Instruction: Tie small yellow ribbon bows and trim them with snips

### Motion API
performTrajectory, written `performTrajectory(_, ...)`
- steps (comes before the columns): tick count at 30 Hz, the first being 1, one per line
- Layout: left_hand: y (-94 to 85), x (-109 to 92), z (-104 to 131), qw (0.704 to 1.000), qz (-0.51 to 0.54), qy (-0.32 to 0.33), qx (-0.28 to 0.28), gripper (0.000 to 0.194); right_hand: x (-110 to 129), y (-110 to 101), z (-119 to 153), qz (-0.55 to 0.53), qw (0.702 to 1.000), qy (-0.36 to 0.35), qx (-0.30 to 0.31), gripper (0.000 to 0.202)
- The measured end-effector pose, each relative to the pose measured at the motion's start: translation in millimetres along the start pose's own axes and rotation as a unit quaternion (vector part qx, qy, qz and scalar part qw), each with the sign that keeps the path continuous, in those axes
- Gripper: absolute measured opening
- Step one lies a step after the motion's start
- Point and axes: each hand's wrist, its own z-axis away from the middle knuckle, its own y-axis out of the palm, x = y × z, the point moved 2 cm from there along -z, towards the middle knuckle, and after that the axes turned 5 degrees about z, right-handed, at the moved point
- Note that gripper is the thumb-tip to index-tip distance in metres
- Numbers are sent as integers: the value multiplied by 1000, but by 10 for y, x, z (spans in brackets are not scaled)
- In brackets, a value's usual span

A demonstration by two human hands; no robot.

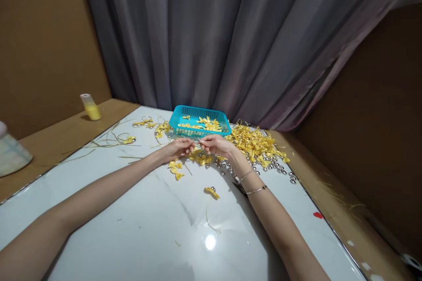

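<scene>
Two hands (pixel 180 148) (pixel 216 145) near one basket (pixel 200 132)

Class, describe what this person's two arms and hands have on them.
The left hand and right hand are ungloved, and no sleeves show. The right wrist wears a thin silvery chain and a slim bangle with a dark spot.
</scene>
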Motion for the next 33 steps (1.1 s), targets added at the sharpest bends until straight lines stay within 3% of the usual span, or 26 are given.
performTrajectory(9,32,12,47,991,-99,-59,74,28,11,24,82,30,991,54,117,27)
performTrajectory(21,65,-20,82,966,-219,-69,116,22,-9,64,61,43,987,57,144,26)
performTrajectory(33,92,-48,112,959,-237,-82,130,19,-30,99,52,63,985,65,149,27)
